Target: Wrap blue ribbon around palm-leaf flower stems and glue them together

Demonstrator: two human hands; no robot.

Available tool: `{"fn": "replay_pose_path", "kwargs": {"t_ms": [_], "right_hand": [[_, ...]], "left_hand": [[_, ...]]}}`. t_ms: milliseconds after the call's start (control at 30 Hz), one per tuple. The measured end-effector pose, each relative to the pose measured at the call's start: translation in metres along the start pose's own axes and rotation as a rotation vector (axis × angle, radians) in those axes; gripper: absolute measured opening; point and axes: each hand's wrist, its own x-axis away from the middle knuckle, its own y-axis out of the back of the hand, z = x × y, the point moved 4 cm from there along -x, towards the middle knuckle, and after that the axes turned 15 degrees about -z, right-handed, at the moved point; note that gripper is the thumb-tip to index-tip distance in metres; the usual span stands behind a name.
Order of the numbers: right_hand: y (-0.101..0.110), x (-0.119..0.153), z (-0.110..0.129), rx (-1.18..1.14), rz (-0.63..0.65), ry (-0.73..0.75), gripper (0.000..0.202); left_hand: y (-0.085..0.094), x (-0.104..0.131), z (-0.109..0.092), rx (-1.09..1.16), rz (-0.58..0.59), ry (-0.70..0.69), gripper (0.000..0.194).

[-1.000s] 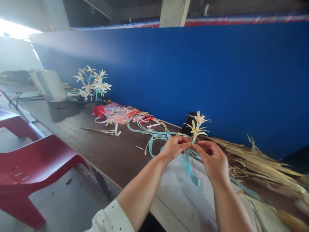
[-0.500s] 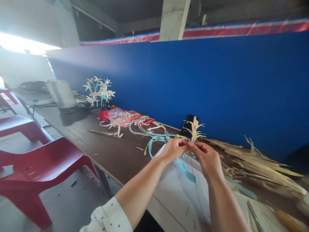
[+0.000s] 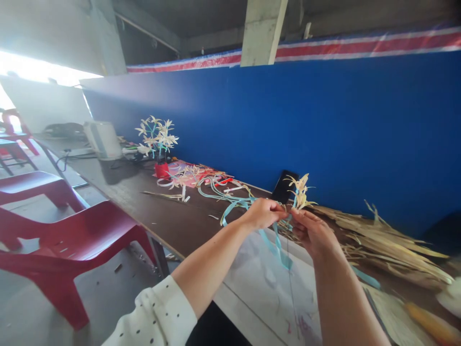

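— What do the hands hold at the table's near edge?

— The left hand [image 3: 264, 214] and right hand [image 3: 312, 230] both pinch shut on the stem of a straw flower [image 3: 300, 191], a blue ribbon [image 3: 277, 245] trailing below.

— The risk?

— A loosened pinch could let the ribbon unwind; the thin petals look easily crushed. Behind lie dried leaves [image 3: 378, 240], farther left a red pot [image 3: 162, 169] of finished flowers.
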Motion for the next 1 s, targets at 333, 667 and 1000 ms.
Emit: {"fn": "replay_pose_path", "kwargs": {"t_ms": [333,667,1000], "right_hand": [[-0.003,-0.006,0.000,-0.002,0.040,-0.066,0.031],[0.005,-0.022,-0.009,-0.071,0.051,-0.072,0.027],[0.013,-0.017,-0.022,-0.090,-0.007,-0.057,0.023]], "left_hand": [[0.001,-0.003,0.003,0.106,0.063,0.114,0.025],[-0.028,-0.014,0.029,0.308,0.070,0.171,0.038],[-0.040,-0.003,0.036,0.492,0.049,0.316,0.035]]}}
